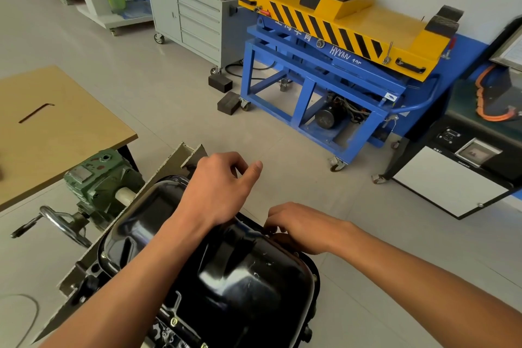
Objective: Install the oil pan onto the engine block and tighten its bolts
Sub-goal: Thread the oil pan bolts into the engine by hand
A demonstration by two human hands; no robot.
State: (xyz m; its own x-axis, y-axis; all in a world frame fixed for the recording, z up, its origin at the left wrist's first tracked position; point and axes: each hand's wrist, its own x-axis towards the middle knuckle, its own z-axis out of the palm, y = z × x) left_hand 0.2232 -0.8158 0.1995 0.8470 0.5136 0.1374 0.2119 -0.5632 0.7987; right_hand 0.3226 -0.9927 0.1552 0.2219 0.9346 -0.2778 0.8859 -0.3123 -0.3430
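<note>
Grey workshop floor surrounds the oil pan [226, 271], seated on the engine block [185, 157]. The left hand [217, 189] steadies its top, grip apart. The right hand [299, 227] curls at its right flange, probably starting a bolt; I cannot tell if that grip holds anything.

The oil pan [240, 277] is finished in glossy black, the gearbox [99, 181] is painted green, the table top [70, 133] is coloured light brown, the lift platform [381, 28] is painted yellow with black diagonal stripes, its frame [303, 102] is painted blue, and the cabinet [166, 8] is grey.
</note>
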